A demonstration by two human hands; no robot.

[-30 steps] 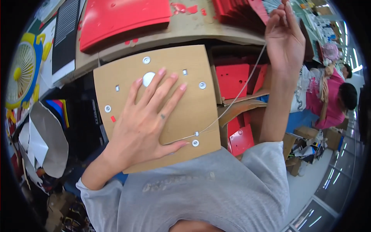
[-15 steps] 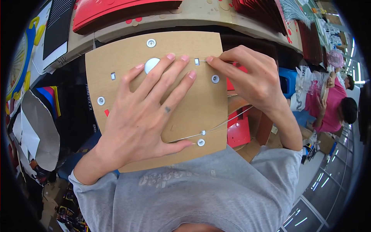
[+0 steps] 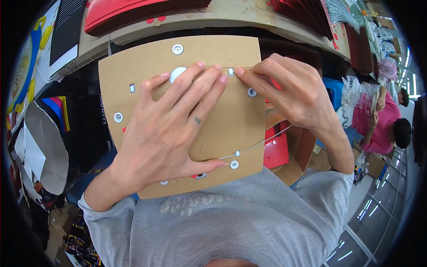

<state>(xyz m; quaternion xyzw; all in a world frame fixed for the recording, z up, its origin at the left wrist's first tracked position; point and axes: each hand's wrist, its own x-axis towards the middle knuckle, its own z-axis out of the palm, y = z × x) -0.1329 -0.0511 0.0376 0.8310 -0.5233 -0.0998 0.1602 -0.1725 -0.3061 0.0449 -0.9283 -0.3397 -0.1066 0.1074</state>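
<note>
A brown cardboard panel (image 3: 238,115) rests in front of my body, fitted with white round grommets and small white rectangular clips. My left hand (image 3: 162,129) lies flat over its middle with fingers spread, partly covering a large white disc (image 3: 178,74). At the panel's upper right, my right hand (image 3: 296,91) pinches a thin pale wire (image 3: 235,70) beside a small clip (image 3: 231,71); its fingers hide most of that end. A strand of wire (image 3: 258,144) runs from under my left thumb past a lower clip (image 3: 237,153) toward my right forearm.
Stacked red sheets (image 3: 147,15) lie on the table (image 3: 213,26) beyond the panel, with more dark red sheets (image 3: 307,18) at right. An open cardboard box (image 3: 302,153) holding red pieces (image 3: 275,151) stands right of the panel. A person in pink (image 3: 378,111) sits farther right.
The panel and both hands have shifted slightly right. My right fingertips are still close to the upper clip, and less wire shows between them and it.
</note>
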